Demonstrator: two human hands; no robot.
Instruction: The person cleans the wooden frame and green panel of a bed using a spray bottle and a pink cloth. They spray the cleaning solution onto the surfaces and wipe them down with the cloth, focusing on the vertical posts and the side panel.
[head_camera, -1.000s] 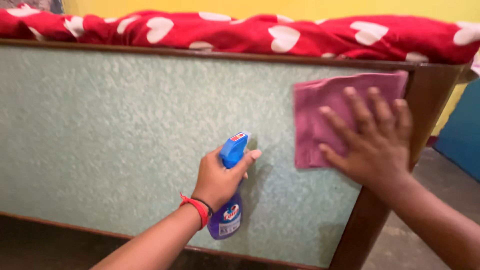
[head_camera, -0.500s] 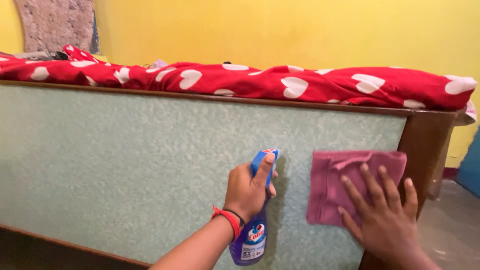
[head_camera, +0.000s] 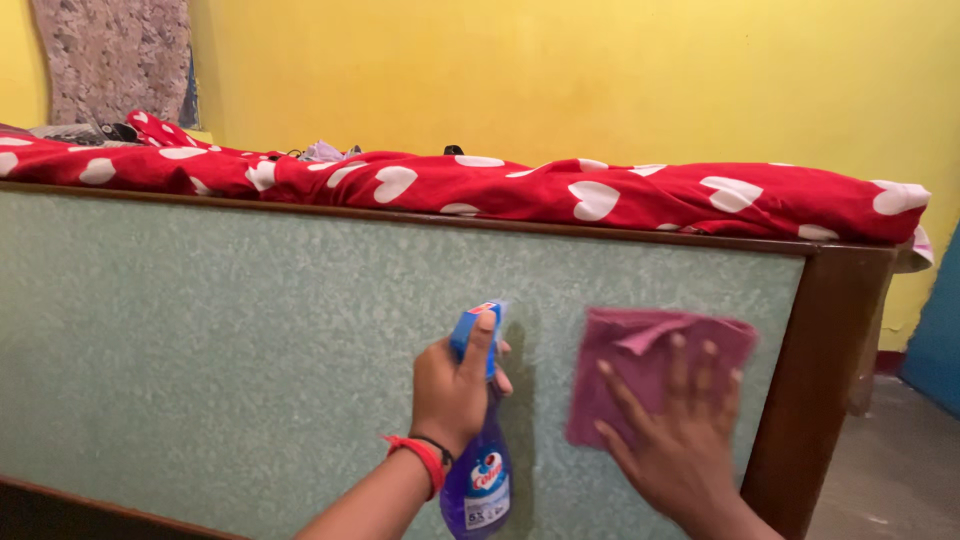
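Spray bottle (head_camera: 478, 470) sits in my left hand (head_camera: 452, 395), grip clamped round its neck with the forefinger laid up over the blue trigger head, nozzle aimed at the green speckled panel (head_camera: 230, 340) of the bed's end board. Right hand (head_camera: 678, 440) lies flat, fingers spread apart, pressing a pink cloth (head_camera: 640, 370) against the same panel near the dark wooden post (head_camera: 825, 380); the cloth is pinned under the palm, not pinched. Risks as I judge them: the cloth's top edge is folded over and only palm pressure keeps it up, so easing off could let it slide down the panel or drop to the floor. Nozzle sits just beside the cloth hand, so a squeeze could wet my fingers instead of the panel. Spray drifting upward could spot the red bedding with white hearts (head_camera: 560, 190) draped along the top rail. Runs could streak down the upright surface if left unwiped. Label notes: bottle body is clear purple-blue, with a rounded label low on its front, white and red on blue, print too small to matter. No other packages or signs in view; yellow wall (head_camera: 600, 80) behind is bare.
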